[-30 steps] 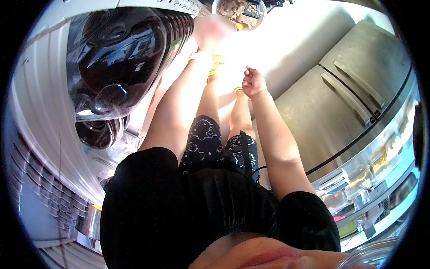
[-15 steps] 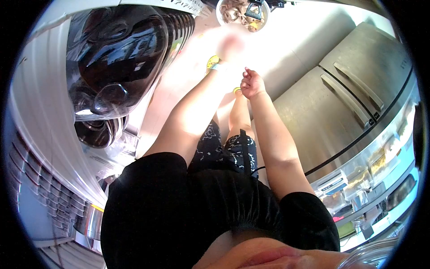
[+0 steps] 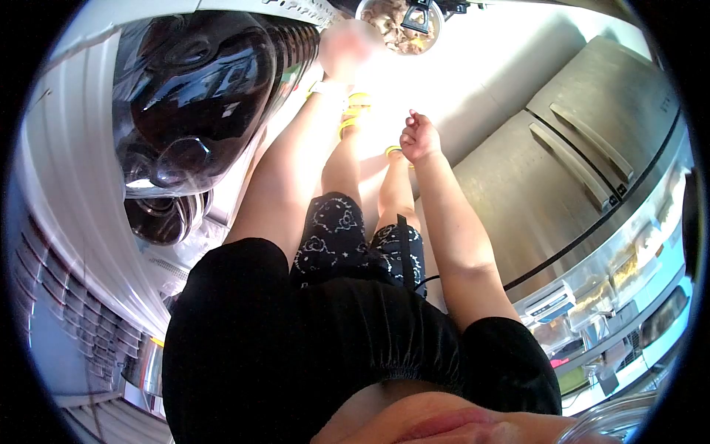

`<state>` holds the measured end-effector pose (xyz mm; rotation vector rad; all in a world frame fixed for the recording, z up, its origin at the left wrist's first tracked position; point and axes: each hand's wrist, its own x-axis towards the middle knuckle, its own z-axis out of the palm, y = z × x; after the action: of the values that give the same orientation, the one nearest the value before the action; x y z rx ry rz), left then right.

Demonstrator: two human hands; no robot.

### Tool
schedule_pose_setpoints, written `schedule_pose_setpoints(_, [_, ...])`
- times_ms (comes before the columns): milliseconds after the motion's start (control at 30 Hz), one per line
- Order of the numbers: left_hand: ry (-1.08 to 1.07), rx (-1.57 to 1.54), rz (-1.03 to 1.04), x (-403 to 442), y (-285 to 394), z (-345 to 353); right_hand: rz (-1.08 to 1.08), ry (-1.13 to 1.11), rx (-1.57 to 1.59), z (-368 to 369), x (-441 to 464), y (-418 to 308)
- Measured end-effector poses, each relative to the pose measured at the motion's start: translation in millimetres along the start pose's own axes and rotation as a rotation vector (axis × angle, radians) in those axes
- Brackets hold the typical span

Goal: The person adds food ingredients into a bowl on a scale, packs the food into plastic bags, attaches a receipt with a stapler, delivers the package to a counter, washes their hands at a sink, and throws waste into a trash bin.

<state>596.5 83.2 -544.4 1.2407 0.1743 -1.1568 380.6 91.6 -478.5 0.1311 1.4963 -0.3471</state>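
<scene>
My left hand (image 3: pixel 350 48) is blurred, and its fingers cannot be made out. It reaches forward at the upper middle, between the stack of black glossy containers (image 3: pixel 196 89) in clear wrapping and a white bowl (image 3: pixel 360 11) of pale brownish food pieces (image 3: pixel 396 22). Whether it touches either one cannot be seen. My right hand (image 3: pixel 419 138) hangs in the air left of the steel fridge (image 3: pixel 510 177). Its fingers are loosely bent and a little apart, and nothing shows in them.
A black object (image 3: pixel 418 16) overlaps the bowl. White shelving (image 3: pixel 81 148) curves down the left side, with smaller dark round containers (image 3: pixel 159 222) under the big stack. Yellow footwear (image 3: pixel 355 111) shows on the bright floor. Bagged goods (image 3: pixel 629 274) line shelves at the right.
My left hand has moved left and forward, towards the black containers and the bowl. My left leg now shows more fully. My right hand has hardly moved.
</scene>
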Motion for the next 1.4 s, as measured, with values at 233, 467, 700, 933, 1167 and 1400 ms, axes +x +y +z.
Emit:
schedule_pose_setpoints(233, [0.009, -0.026, -0.006, -6.9, 4.1, 5.4, -0.199, -0.093, 0.022, 45.7, -32.4, -19.6])
schedule_pose_setpoints(467, [-0.007, -0.014, -0.025, -16.4, 16.0, 14.4, -0.591, -0.143, -0.204, 104.0, -65.3, -51.6])
schedule_pose_setpoints(700, [-0.012, 0.006, -0.003, -18.7, 17.8, 17.9, -0.615, -0.29, -0.33, 132.3, -65.9, -76.3])
schedule_pose_setpoints(933, [-0.028, -0.01, 0.018, -11.8, 12.9, 14.7, -0.604, -0.312, -0.365, 141.4, -58.2, -84.5])
schedule_pose_setpoints(1167, [-0.043, 0.041, 0.03, -5.7, 10.7, 10.9, -0.463, -0.502, -0.204, 156.8, -70.0, -113.8])
schedule_pose_setpoints(1400, [-0.017, 0.075, 0.077, -2.8, 11.4, 12.2, -0.485, -0.363, -0.534, 143.3, -63.1, -143.4])
